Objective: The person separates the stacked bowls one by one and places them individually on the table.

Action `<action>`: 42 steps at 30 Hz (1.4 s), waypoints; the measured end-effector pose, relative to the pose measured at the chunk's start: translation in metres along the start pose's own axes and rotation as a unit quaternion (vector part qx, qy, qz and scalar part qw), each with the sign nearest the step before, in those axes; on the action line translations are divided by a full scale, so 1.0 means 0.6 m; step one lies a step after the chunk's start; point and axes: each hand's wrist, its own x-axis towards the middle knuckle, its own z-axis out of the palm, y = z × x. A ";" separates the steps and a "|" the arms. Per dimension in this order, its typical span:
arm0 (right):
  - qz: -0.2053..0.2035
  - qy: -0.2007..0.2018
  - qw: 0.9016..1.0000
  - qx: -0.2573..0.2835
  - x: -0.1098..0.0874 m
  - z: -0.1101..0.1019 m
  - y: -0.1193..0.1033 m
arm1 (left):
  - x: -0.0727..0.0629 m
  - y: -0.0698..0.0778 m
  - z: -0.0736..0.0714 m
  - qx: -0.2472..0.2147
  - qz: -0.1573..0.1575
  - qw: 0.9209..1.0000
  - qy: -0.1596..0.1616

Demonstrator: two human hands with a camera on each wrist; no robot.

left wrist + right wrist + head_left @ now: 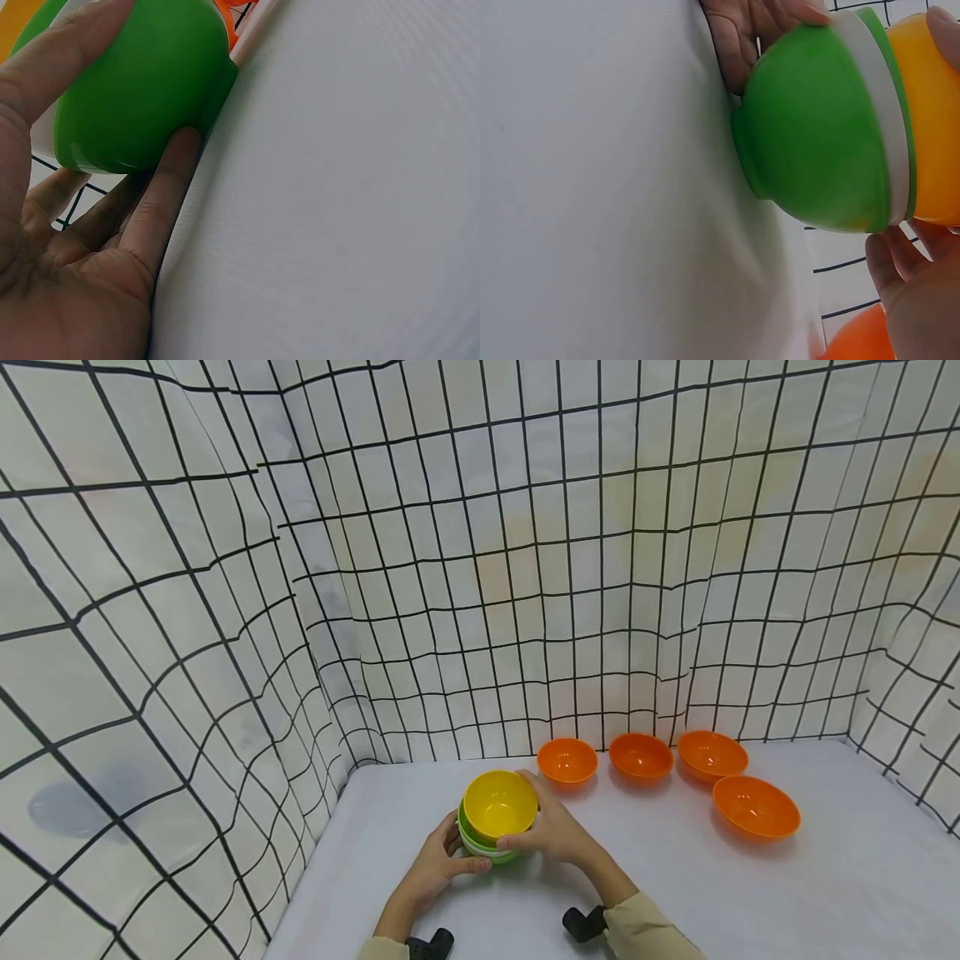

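Observation:
A yellow bowl (500, 806) sits on top of a nested stack whose outer bowl is a green bowl (817, 135). A white rim (881, 105) and a thin green rim show between them in the right wrist view. My left hand (437, 866) grips the green bowl from the left, thumb on the near side and fingers round its far side and low on its wall. My right hand (557, 827) holds the yellow bowl from the right, thumb in front and fingers behind. The green bowl's foot stands at the white tabletop.
Several orange bowls stand right of the stack: one orange bowl (567, 762) lies nearest, another orange bowl (756, 807) farthest right and closer to me. A white cloth wall with black grid netting (600, 568) encloses the white table (675, 893) at the back and sides.

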 end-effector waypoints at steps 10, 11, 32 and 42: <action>0.012 0.010 1.000 0.019 0.001 -0.015 -0.007 | 0.000 -0.002 0.000 0.006 0.010 1.000 -0.001; 0.015 0.013 1.000 0.020 0.001 -0.016 -0.008 | 0.000 -0.002 0.000 0.005 0.010 1.000 -0.001; 0.045 0.043 0.998 0.021 -0.002 -0.038 -0.016 | -0.004 0.003 0.000 0.001 0.017 1.000 0.000; 0.045 0.051 0.997 0.032 -0.001 -0.049 -0.016 | -0.003 0.002 0.000 0.001 0.013 1.000 0.001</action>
